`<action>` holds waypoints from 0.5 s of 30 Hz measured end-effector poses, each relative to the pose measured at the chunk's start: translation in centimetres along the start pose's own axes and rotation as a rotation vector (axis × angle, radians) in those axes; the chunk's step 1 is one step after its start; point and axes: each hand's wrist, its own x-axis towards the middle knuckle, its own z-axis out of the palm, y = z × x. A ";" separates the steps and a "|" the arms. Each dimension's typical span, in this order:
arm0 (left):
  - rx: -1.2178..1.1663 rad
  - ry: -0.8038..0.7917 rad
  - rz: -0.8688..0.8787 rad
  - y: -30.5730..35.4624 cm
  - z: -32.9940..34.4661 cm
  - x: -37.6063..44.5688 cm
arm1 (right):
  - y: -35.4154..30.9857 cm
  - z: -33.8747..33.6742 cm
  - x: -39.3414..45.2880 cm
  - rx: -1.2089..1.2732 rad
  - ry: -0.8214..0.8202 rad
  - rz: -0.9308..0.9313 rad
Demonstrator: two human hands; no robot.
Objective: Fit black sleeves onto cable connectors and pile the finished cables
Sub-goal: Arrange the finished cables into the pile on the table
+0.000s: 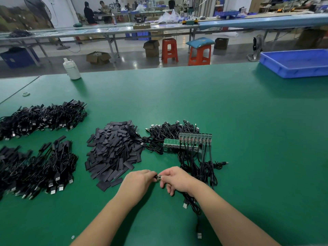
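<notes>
1. Centrally, near the front of the green counter, a small connector board is pinched between the two hands; only a sliver of it is seen between the fingertips, and whether a sleeve is already on it cannot be told.
2. The left hand is curled, with its thumb and fingertips closed on the left end of the board.
3. The right hand is curled likewise, gripping the right end, with its lower fingers bent under.
4. A black cable is seen running from under the right hand toward the front edge, with one USB plug lying beside the right wrist and another plug lying nearer the edge.
5. Just behind the hands to the left, a loose heap of flat black sleeves is spread on the counter.
6. Right of that heap, a row of green connector boards is laid out side by side, with their cables trailing toward the right hand and a tangle of further cables behind them.
7. At the left side, two piles of finished cables are kept apart: one nearer the front and one farther back.
8. A white bottle is stood at the far left edge, and a blue tray is placed at the far right corner.
9. Beyond the counter, red stools, cardboard boxes and long benches with seated people are visible.
</notes>
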 end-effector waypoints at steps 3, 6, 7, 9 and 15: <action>-0.005 0.030 0.048 0.2 0.2 0.0 | 0.0 0.1 0.0 -0.018 -0.005 -0.013; 0.008 0.045 0.081 0.5 0.4 0.1 | 0.0 0.0 -0.1 -0.051 -0.016 -0.027; 0.011 0.049 0.086 0.6 0.4 0.2 | -0.1 0.0 -0.1 -0.057 -0.018 -0.027; 0.008 0.050 0.082 0.6 0.5 0.3 | -0.1 -0.1 -0.1 -0.054 -0.022 -0.025; -0.009 0.023 0.030 0.8 1.0 0.4 | -0.1 0.0 -0.1 -0.048 -0.041 -0.016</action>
